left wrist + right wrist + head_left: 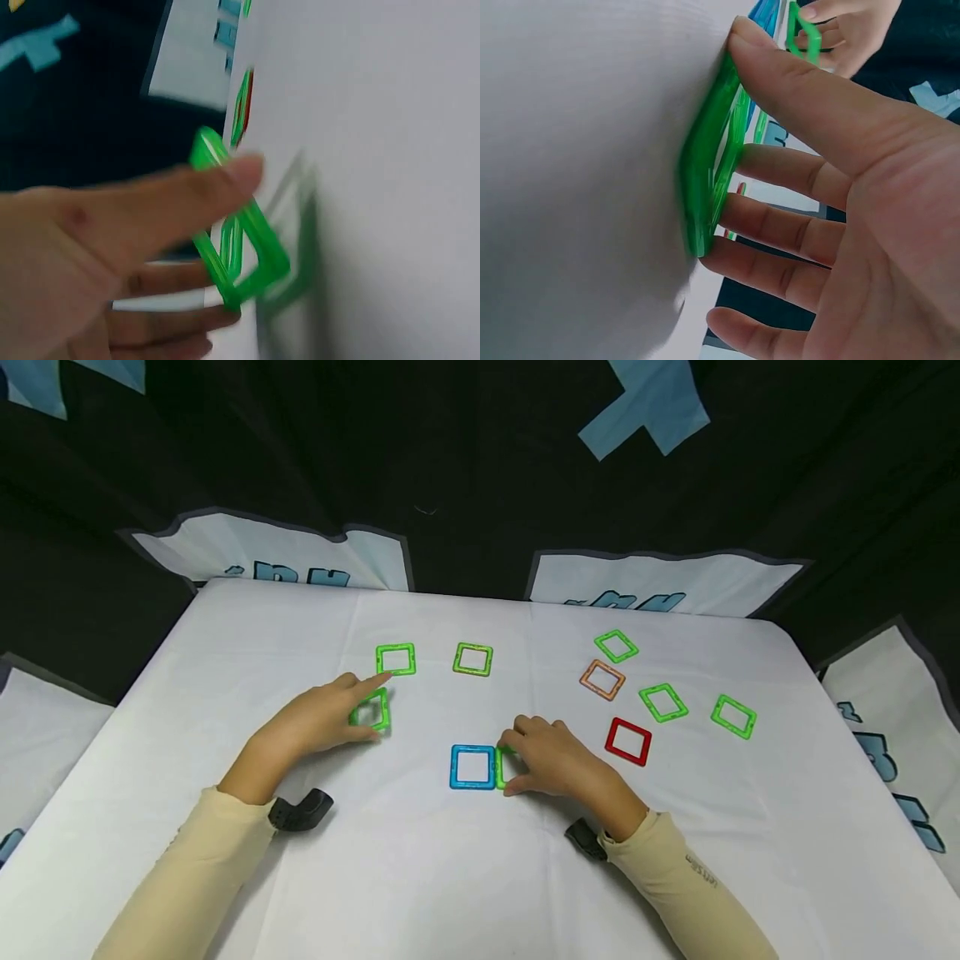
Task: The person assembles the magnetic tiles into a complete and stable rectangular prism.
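Note:
My left hand point(322, 718) pinches a green square magnetic tile point(385, 710) between thumb and fingers. In the left wrist view this tile point(274, 262) is tilted and held off the white cloth, with its shadow beside it. My right hand point(558, 758) grips another green square tile point(499, 768) by its edges, thumb on the near side and fingers on the far side. That tile lies low at the cloth, its left edge against a blue square tile point(454, 768). The right hand covers much of its right part. Just beyond the left fingertips lies a green tile point(396, 647).
A yellow-green tile point(473, 673) lies at the back middle. To the right are an orange tile point(588, 680), a red tile point(628, 756) and several green tiles point(735, 729). Dark curtains point(465, 485) hang behind the white table point(420, 877).

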Motion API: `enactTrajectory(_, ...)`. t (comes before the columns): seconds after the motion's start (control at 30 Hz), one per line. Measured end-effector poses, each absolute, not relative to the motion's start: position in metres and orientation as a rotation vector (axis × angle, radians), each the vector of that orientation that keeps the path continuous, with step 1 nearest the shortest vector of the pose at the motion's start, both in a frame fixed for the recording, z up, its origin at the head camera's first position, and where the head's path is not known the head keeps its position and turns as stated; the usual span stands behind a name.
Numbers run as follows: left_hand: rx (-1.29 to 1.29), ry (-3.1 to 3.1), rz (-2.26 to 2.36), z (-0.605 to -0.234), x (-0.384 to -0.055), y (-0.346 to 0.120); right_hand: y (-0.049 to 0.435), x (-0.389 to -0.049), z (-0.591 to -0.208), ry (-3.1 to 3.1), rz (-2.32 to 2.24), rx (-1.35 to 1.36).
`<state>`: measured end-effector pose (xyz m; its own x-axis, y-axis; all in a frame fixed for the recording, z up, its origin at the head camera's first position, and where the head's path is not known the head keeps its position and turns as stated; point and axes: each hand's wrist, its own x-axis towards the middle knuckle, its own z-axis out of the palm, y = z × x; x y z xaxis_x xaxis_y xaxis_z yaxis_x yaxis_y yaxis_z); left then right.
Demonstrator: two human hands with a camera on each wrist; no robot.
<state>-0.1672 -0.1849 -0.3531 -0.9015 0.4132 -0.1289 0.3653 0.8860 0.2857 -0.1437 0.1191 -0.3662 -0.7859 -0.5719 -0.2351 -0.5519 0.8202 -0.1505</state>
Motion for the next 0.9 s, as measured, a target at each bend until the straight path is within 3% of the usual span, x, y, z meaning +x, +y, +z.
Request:
enactTrajectory(0.33,0.907,2.777,0.596,-0.358,-0.152,-0.151,0.122,-0.145,-0.367,2.739,-0.119,-0.869)
enactTrajectory(0.9,1.009,2.612,0.745,-0.364,-0.148,-0.119,0.12,-0.146,-0.365,2.725,-0.082,-0.861)
